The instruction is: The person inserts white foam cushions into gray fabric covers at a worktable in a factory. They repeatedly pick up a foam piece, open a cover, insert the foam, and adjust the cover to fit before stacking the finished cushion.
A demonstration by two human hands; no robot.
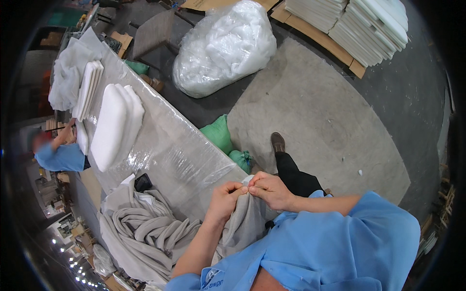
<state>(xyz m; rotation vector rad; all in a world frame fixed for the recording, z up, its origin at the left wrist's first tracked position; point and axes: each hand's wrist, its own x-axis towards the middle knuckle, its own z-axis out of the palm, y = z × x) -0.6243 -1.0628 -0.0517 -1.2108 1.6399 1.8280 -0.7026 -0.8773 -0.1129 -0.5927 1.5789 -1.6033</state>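
Note:
Both my hands meet at the near edge of the plastic-covered table. My left hand (226, 199) is closed, pinching the edge of a light grey fabric piece (241, 220) that hangs down below it. Right beside it, my right hand (271, 189) pinches the same edge, fingertips almost touching those of the left. A bit of white material shows above the fingertips; what it is I cannot make out. To the left, a heap of grey fabric (145, 223) lies crumpled on the table, with a small black object (143, 183) at its far side.
White padding sheets (114, 123) lie stacked on the table (170, 145). Across it stands another person (63, 153) in blue. Green sacks (217, 135) sit against the table's right side. Beyond are a large plastic-wrapped white bundle (225, 48), a chair (154, 36) and stacked white sheets (369, 31) on cardboard.

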